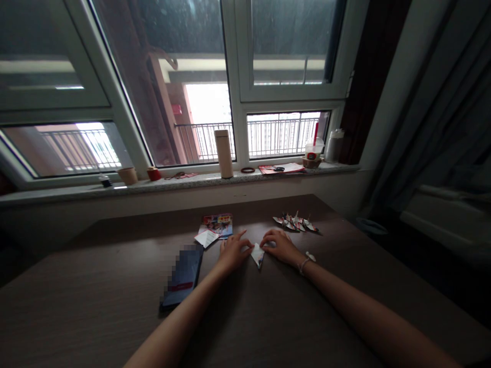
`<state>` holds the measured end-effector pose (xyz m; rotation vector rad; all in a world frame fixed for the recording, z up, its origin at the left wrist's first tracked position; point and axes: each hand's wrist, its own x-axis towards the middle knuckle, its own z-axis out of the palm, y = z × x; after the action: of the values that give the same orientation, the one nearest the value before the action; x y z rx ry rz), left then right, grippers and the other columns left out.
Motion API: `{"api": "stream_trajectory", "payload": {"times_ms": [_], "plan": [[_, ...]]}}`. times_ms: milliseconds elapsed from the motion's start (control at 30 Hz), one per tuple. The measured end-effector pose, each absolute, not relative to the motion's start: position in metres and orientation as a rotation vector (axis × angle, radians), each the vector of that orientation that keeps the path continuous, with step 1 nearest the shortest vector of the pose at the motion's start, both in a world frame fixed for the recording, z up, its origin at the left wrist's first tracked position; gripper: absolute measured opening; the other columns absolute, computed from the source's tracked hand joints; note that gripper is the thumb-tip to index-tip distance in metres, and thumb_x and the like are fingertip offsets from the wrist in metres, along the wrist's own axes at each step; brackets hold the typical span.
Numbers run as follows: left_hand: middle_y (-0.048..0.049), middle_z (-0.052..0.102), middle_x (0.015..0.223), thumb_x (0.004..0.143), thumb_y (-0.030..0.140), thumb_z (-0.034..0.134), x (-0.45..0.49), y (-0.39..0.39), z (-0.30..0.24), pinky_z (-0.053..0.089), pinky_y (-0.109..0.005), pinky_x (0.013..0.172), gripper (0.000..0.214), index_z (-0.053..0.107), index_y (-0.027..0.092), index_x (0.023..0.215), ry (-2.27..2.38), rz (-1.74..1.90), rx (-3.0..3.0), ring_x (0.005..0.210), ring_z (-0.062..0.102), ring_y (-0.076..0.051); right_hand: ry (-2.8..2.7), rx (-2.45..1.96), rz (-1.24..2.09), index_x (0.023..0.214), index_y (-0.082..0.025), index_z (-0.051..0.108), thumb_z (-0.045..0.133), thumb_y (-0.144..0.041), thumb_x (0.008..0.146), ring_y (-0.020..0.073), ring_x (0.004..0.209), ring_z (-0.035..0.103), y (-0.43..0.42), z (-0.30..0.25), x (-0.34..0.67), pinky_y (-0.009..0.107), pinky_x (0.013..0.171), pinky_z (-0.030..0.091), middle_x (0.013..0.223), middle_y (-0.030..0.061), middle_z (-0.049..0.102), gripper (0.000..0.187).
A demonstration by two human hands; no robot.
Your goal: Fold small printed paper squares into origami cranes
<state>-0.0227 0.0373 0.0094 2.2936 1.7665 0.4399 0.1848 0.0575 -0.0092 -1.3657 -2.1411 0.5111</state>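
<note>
A small folded piece of paper (pixel 258 255), kite-shaped with its point toward me, lies on the table between my hands. My left hand (pixel 233 251) pinches its left corner between thumb and finger. At the opposite corner, my right hand (pixel 281 246) grips the paper with bent fingers; a bracelet circles that wrist. Beyond my left hand are a white folded paper square (pixel 206 238) and a colourful printed sheet (pixel 217 225). Several folded paper cranes (pixel 296 222) sit in a cluster past my right hand.
A phone (pixel 183 276) lies left of my left forearm on the brown table (pixel 95 276). The windowsill (pixel 184 182) behind holds a tall flask (pixel 223 153), small pots, scissors (pixel 279 168) on red paper, a drink cup with a straw (pixel 314 148) and a bottle (pixel 334 145).
</note>
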Motion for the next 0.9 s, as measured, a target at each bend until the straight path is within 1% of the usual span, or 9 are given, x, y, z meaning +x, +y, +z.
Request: {"api": "stream_trajectory", "payload": {"times_ms": [167, 267, 400, 500, 600, 633, 767, 900], "plan": [[-0.0012, 0.038, 0.155, 0.087, 0.038, 0.057, -0.024, 0.036, 0.010, 0.026, -0.053, 0.115, 0.024, 0.070, 0.032, 0.107, 1.749, 0.405, 2.318, 0.140, 0.037, -0.027, -2.195, -1.332, 0.492, 0.094, -0.031, 0.075, 0.066, -0.037, 0.081, 0.0245, 0.115, 0.050, 0.055, -0.008, 0.190, 0.042, 0.105, 0.031, 0.115, 0.0020, 0.063, 0.017], [-0.0028, 0.035, 0.156, 0.086, 0.039, 0.058, -0.026, 0.036, 0.010, 0.026, -0.052, 0.116, 0.027, 0.069, 0.032, 0.110, 1.733, 0.387, 2.324, 0.140, 0.036, -0.028, -2.228, -1.300, 0.515, 0.099, -0.032, 0.074, 0.071, -0.043, 0.078, 0.0250, 0.117, 0.049, 0.054, -0.007, 0.193, 0.042, 0.108, 0.029, 0.119, 0.0020, 0.061, 0.024], [-0.0009, 0.029, 0.159, 0.083, 0.042, 0.061, -0.029, 0.034, 0.010, 0.023, -0.051, 0.117, 0.031, 0.069, 0.034, 0.112, 1.711, 0.394, 2.330, 0.142, 0.034, -0.029, -2.257, -1.305, 0.528, 0.102, -0.033, 0.072, 0.073, -0.051, 0.073, 0.0271, 0.122, 0.046, 0.052, -0.005, 0.194, 0.045, 0.109, 0.028, 0.124, 0.0026, 0.058, 0.034], [-0.0012, 0.026, 0.160, 0.080, 0.048, 0.064, -0.028, 0.030, 0.010, 0.020, -0.055, 0.117, 0.037, 0.068, 0.035, 0.115, 1.711, 0.387, 2.312, 0.144, 0.030, -0.030, -2.279, -1.304, 0.527, 0.104, -0.034, 0.070, 0.073, -0.056, 0.072, 0.0274, 0.123, 0.045, 0.051, -0.004, 0.194, 0.047, 0.110, 0.027, 0.125, 0.0029, 0.057, 0.039], [-0.0025, 0.021, 0.162, 0.072, 0.060, 0.067, -0.026, 0.025, 0.010, 0.013, -0.063, 0.116, 0.053, 0.065, 0.036, 0.120, 1.710, 0.348, 2.281, 0.145, 0.026, -0.035, -2.293, -1.300, 0.518, 0.105, -0.034, 0.070, 0.074, -0.057, 0.070, 0.0270, 0.122, 0.045, 0.051, -0.004, 0.193, 0.046, 0.110, 0.027, 0.125, 0.0028, 0.056, 0.042], [-0.0024, 0.020, 0.162, 0.072, 0.062, 0.066, -0.025, 0.023, 0.010, 0.011, -0.064, 0.115, 0.056, 0.063, 0.037, 0.122, 1.711, 0.352, 2.281, 0.145, 0.025, -0.035, -2.295, -1.299, 0.511, 0.105, -0.034, 0.070, 0.075, -0.057, 0.069, 0.0271, 0.122, 0.045, 0.051, -0.004, 0.193, 0.046, 0.110, 0.027, 0.124, 0.0029, 0.056, 0.043], [-0.0034, 0.018, 0.162, 0.069, 0.062, 0.068, -0.023, 0.019, 0.009, 0.009, -0.065, 0.115, 0.065, 0.058, 0.036, 0.128, 1.677, 0.316, 2.312, 0.147, 0.021, -0.034, -2.294, -1.293, 0.498, 0.106, -0.034, 0.069, 0.075, -0.058, 0.069, 0.0274, 0.121, 0.046, 0.050, -0.004, 0.193, 0.046, 0.110, 0.028, 0.124, 0.0031, 0.055, 0.045], [-0.0050, 0.015, 0.163, 0.067, 0.065, 0.069, -0.025, 0.018, 0.010, 0.006, -0.064, 0.116, 0.073, 0.055, 0.035, 0.132, 1.651, 0.264, 2.308, 0.148, 0.018, -0.034, -2.301, -1.301, 0.497, 0.107, -0.034, 0.068, 0.075, -0.057, 0.068, 0.0275, 0.121, 0.046, 0.049, -0.004, 0.193, 0.047, 0.110, 0.028, 0.125, 0.0031, 0.054, 0.046]]}}
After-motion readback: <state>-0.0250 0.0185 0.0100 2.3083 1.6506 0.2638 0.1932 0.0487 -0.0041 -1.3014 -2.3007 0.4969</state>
